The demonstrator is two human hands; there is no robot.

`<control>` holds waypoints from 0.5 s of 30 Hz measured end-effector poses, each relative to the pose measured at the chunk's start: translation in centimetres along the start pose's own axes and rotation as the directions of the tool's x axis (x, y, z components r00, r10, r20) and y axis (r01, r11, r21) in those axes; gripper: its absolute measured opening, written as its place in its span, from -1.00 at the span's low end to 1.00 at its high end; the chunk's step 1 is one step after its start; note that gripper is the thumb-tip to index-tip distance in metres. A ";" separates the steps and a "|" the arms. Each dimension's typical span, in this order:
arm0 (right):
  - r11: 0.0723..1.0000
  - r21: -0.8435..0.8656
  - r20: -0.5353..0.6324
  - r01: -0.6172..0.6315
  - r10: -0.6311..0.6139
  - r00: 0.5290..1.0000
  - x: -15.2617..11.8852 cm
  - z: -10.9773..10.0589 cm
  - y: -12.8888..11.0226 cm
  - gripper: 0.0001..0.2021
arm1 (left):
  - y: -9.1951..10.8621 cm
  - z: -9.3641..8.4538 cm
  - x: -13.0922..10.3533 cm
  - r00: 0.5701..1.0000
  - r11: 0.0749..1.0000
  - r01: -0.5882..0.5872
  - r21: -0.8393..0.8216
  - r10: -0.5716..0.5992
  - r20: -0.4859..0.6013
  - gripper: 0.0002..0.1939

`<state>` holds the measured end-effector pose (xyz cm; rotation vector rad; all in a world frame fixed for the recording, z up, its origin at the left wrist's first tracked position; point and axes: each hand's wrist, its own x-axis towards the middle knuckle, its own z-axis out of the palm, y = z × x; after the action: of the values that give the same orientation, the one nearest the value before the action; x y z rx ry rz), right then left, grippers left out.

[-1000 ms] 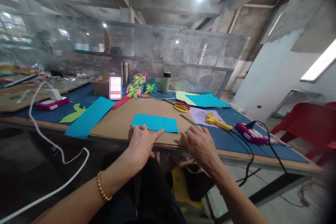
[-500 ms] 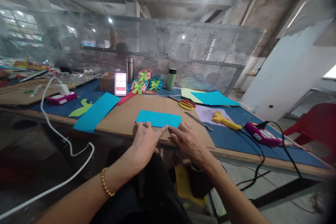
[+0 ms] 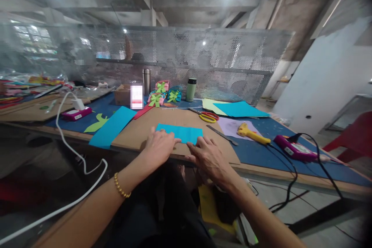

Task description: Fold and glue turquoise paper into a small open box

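Observation:
A blue felt-like sheet (image 3: 188, 133), folded into a narrow strip with a faint crease, lies on the brown cardboard (image 3: 171, 115) at the table's near edge. My left hand (image 3: 160, 143) is closed over its left end, the fingers bent and pressing down on the near edge. At the near right corner, my right hand (image 3: 207, 155) holds the sheet with curled fingers; its thumb sits lower, close to the table edge. The hands cover parts of the near edge. Scissors (image 3: 207, 116) with red and yellow handles and a dark flat blade (image 3: 222, 135) lie to the right.
A yellow glue gun (image 3: 252, 133) rests on lilac sheet; its cord runs to a purple box (image 3: 295, 148). A longer blue strip (image 3: 113, 127), green cutout (image 3: 97, 123), and white cable (image 3: 59, 122) are left. Flower-trimmed pieces (image 3: 157, 99) and a green bottle (image 3: 191, 90) stand behind.
My left hand has bent its outstretched thumb and index finger in and reaches further over the sheet. My right hand stays at the right corner. The view has shifted slightly.

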<state>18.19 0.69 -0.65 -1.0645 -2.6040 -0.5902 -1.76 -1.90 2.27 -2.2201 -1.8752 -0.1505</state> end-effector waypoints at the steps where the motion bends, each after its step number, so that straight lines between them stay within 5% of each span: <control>1: 1.000 0.006 0.003 -0.003 0.003 1.000 0.0 0.1 0.0 -0.67 | 0.0 0.1 0.6 0.999 0.999 0.049 -0.005 -0.049 -0.001 -0.60; 5: 0.999 0.030 -0.013 -0.015 0.015 1.000 0.0 0.2 0.2 -0.67 | -0.3 0.5 2.7 0.985 0.985 0.172 -0.030 -0.171 0.033 -0.58; 15: 0.999 0.044 -0.039 -0.027 0.029 0.999 -0.1 0.4 0.1 -0.67 | 0.1 0.3 4.2 0.984 0.987 0.156 -0.025 -0.153 0.093 -0.28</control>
<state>18.29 0.87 -1.01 -1.0631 -2.5521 -0.5395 -0.91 2.18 2.94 -2.1337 -2.1088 -0.1078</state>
